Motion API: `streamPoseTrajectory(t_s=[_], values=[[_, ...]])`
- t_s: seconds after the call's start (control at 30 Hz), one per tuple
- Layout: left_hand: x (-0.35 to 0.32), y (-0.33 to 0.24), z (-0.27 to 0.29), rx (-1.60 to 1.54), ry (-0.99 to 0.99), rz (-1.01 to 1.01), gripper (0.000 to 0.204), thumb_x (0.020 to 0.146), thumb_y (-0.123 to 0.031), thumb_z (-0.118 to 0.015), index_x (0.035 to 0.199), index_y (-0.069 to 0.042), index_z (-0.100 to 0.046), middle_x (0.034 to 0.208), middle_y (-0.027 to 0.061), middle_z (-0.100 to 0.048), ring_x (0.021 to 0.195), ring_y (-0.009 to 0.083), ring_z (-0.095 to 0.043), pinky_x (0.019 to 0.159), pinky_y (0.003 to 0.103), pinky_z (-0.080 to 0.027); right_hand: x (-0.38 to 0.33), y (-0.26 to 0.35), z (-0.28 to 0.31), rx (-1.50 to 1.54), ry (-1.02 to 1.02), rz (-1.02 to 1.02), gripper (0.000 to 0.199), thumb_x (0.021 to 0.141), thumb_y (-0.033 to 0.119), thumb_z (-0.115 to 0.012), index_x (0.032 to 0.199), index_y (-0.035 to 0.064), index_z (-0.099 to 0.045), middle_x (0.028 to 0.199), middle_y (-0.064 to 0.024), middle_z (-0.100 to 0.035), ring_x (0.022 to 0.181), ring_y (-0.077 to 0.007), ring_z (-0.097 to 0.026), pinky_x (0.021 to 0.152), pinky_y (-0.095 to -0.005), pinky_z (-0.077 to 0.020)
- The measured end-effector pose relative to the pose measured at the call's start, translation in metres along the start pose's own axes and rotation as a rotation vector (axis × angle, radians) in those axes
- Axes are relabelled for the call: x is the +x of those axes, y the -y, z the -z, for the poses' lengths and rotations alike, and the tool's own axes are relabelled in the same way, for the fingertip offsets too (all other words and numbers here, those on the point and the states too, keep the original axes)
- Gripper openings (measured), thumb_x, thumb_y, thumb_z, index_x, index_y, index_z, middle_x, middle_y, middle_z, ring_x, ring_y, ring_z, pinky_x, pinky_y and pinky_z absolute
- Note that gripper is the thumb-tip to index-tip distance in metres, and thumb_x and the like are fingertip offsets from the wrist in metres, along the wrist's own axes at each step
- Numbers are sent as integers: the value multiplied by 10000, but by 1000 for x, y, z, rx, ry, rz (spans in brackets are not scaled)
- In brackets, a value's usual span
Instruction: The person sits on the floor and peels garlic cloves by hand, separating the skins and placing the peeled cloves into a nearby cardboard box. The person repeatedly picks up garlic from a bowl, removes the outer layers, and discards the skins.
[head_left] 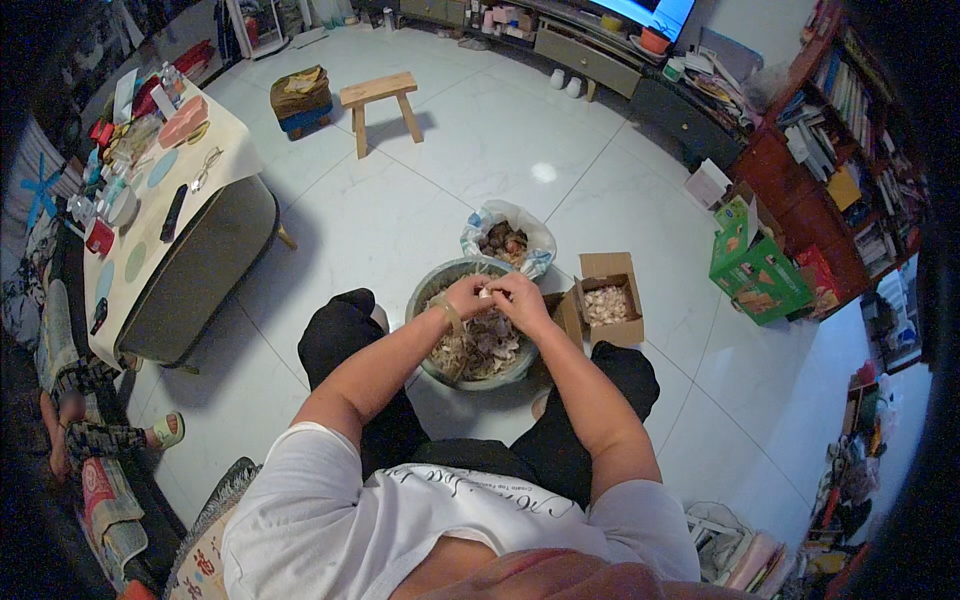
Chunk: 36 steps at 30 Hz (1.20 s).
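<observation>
Both of my hands meet above a round grey-green basin on the floor between my knees. My left hand, with a bracelet at its wrist, and my right hand pinch a small whitish garlic piece between their fingertips. Whether it is a whole bulb or a clove is too small to tell. Dry papery husks and stalks fill the basin. To its right, an open cardboard box contains pale garlic cloves. Just beyond the basin, a white and blue plastic bag holds brownish scraps.
A low wooden stool stands farther off beside a small covered seat. On the left is a cluttered table; a seated person's leg shows below it. A green carton sits by the bookshelf at right.
</observation>
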<state>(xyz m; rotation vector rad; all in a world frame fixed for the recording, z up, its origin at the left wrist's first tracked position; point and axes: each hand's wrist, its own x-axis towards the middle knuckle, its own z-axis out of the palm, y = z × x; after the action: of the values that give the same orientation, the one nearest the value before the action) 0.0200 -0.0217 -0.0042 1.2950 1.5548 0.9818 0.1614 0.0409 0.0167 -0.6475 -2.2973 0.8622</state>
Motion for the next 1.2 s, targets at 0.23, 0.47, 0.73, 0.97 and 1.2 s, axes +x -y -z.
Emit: streamPoseTrajectory(t_s=[0.23, 0.47, 0.73, 0.97, 1.2], values=[[4, 15, -4, 3, -54, -49, 308, 674, -205, -643, 892, -37, -506, 787, 66, -568, 660, 122, -533, 570, 260, -441, 1, 2, 2, 37, 29, -22, 102, 677, 66, -556, 767, 27, -584, 736, -93, -538, 673, -232, -541, 602, -306, -430], [-2, -7, -2, 8, 17, -66, 334, 648, -193, -661, 895, -34, -502, 811, 73, -572, 740, 138, -539, 685, 277, -431, -1, -4, 1, 67, -66, -39, 86, 654, 70, -549, 714, 11, -566, 693, -98, -542, 650, -232, -544, 591, -299, -429], [5, 8, -2, -14, 23, -99, 315, 690, -199, -627, 928, -35, -502, 831, 69, -559, 728, 143, -530, 653, 279, -435, 1, -1, -1, 96, -58, -134, 93, 653, 79, -547, 703, 0, -548, 674, -101, -545, 620, -216, -534, 575, -291, -423], [-2, -6, -3, -101, 56, 55, 306, 712, -209, -602, 935, -28, -495, 813, 68, -541, 688, 148, -521, 599, 280, -436, 2, 8, 6, 131, 55, -301, 98, 660, 92, -547, 700, 3, -542, 628, -73, -530, 569, -132, -493, 545, -270, -410], [5, 6, -2, 46, -36, -50, 337, 696, -247, -616, 928, -37, -489, 741, 70, -541, 639, 123, -518, 541, 266, -433, 2, 7, 2, 247, -17, -295, 109, 669, 101, -562, 722, 7, -549, 621, -55, -528, 550, -103, -474, 532, -259, -406]])
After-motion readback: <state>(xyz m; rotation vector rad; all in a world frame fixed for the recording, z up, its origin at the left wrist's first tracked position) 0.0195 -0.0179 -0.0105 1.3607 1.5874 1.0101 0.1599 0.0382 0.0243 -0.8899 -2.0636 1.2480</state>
